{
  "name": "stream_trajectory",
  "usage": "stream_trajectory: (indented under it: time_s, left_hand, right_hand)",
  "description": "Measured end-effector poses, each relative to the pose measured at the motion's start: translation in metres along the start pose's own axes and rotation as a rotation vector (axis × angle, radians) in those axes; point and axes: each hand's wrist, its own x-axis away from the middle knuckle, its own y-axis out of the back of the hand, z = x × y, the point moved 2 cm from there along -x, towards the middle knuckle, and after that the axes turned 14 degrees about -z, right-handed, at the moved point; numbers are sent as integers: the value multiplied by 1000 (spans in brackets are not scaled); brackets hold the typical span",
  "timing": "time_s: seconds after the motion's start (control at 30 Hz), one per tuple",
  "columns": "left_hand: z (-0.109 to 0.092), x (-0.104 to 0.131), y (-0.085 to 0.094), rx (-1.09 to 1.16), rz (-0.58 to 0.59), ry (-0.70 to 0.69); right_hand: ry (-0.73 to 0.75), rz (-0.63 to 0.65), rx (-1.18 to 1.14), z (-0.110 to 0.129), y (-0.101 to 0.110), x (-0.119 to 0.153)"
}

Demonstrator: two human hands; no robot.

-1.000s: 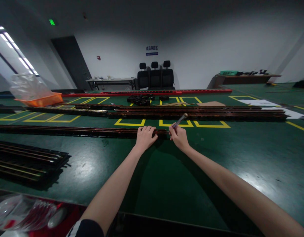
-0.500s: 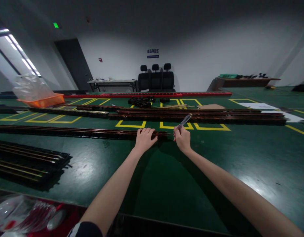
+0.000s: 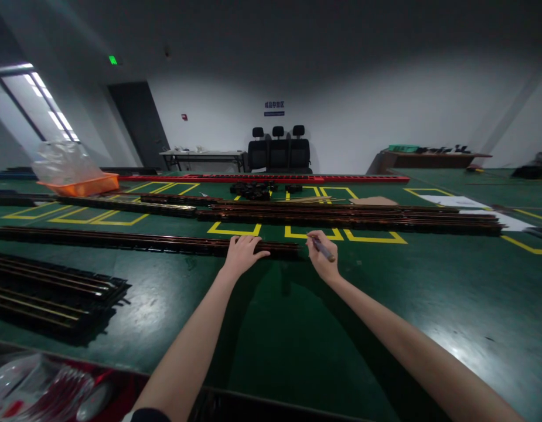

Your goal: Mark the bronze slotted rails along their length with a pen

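Note:
My left hand lies over a long dark rail with copper-coloured strips, near the rail's right end. Its fingers reach across the top and the thumb is stretched out to the right. Just past that end is my right hand, closed around a slim pen-like tool with a translucent handle. The handle slants down to the right across the hand, and its thin tip points up to the left, apart from the rail. I cannot make out the exact kind of tool.
More dark rails lie in a row behind my hands, and a bundle sits at the left front. Farther back are an orange tray with clear plastic bags, black parts and white paper sheets. Yellow outlines mark the green tabletop.
My left hand has slid left along the rail and its thumb has spread. My right hand has turned the tool, so its handle end now points down toward me instead of up.

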Motion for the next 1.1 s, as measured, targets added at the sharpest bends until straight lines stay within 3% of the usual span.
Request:
stream_trajectory:
  time_s: [0.13, 0.3, 0.63, 0.87, 1.1]
  left_hand:
    - [18, 3, 5, -40, 28, 43]
    - [24, 4, 3, -15, 51, 20]
    - [26, 6, -4, -6, 6, 11]
    - [11, 7, -3, -14, -41, -10]
    - [-10, 7, -7, -16, -67, -10]
  right_hand:
    - [48, -21, 82, 4, 2, 0]
    - [137, -25, 149, 4, -3, 2]
    - [232, 203, 133, -2, -14, 6]
    - [348, 394, 299, 8, -14, 8]
    - [347, 387, 522, 14, -13, 8]
